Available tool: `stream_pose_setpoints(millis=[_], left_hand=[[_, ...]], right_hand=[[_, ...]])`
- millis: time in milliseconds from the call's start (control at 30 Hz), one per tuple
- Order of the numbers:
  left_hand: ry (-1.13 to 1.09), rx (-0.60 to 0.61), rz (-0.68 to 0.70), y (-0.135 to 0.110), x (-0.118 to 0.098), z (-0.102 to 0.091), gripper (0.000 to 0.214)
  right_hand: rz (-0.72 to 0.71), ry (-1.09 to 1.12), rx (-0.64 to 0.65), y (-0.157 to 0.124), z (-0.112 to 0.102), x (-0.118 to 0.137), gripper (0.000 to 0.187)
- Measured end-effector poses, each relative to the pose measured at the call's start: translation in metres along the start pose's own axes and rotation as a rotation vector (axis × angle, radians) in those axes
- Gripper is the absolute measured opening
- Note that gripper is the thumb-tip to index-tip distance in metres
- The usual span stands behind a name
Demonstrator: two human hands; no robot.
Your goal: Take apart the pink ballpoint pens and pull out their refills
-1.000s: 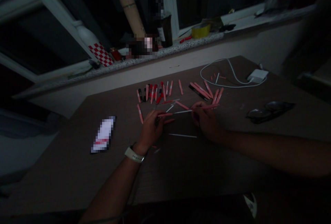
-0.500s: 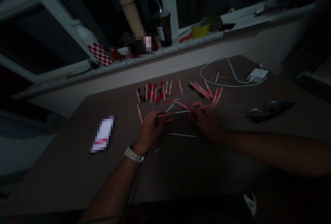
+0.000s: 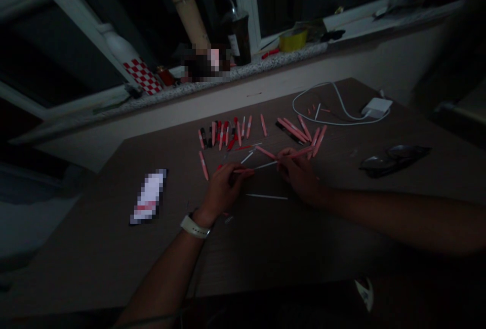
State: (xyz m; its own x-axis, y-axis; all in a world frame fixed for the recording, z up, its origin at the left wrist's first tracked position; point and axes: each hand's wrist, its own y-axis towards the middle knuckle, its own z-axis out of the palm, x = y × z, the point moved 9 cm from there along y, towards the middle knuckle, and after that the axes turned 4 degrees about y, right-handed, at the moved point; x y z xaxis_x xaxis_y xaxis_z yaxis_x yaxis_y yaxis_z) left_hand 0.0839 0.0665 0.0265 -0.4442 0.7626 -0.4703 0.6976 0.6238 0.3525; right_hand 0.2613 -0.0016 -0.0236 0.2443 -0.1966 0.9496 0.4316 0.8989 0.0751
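In the head view, my left hand (image 3: 223, 187) pinches a short pink pen piece (image 3: 246, 171). My right hand (image 3: 298, 176) is closed on a pink pen barrel (image 3: 302, 152). A thin white pen refill (image 3: 267, 165) reaches from the right fingers toward the left piece. Its tip is at or very near that piece; dim light hides whether they touch. Below the hands a second refill (image 3: 267, 197) lies on the table. Just beyond the right fingers rests another pink pen part (image 3: 265, 152).
Several pink, red and black pens (image 3: 220, 135) lie in a row behind my hands, with more pink pens (image 3: 292, 129) to the right. A phone (image 3: 149, 197) is at left, glasses (image 3: 395, 160) and a white charger (image 3: 375, 108) at right. Bottles and a cup (image 3: 240, 40) stand on the sill.
The view has shifted slightly. The left hand's pink piece has tilted and come down a little beside the refill tip. My right hand keeps its grip and has hardly moved.
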Motion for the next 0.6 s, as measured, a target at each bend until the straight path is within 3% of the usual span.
stream_pose_setpoints(millis=[233, 400, 600], left_hand=[[0.006, 0.156, 0.036, -0.001, -0.002, 0.016, 0.019], [0.016, 0.157, 0.057, 0.001, -0.006, 0.016, 0.018], [0.007, 0.154, 0.061, 0.002, -0.009, 0.015, 0.020]], right_hand=[[-0.050, -0.050, 0.032, 0.003, 0.000, -0.002, 0.026], [-0.050, -0.057, 0.106, 0.003, 0.009, 0.000, 0.028], [-0.055, -0.071, 0.085, 0.002, 0.008, 0.002, 0.026]])
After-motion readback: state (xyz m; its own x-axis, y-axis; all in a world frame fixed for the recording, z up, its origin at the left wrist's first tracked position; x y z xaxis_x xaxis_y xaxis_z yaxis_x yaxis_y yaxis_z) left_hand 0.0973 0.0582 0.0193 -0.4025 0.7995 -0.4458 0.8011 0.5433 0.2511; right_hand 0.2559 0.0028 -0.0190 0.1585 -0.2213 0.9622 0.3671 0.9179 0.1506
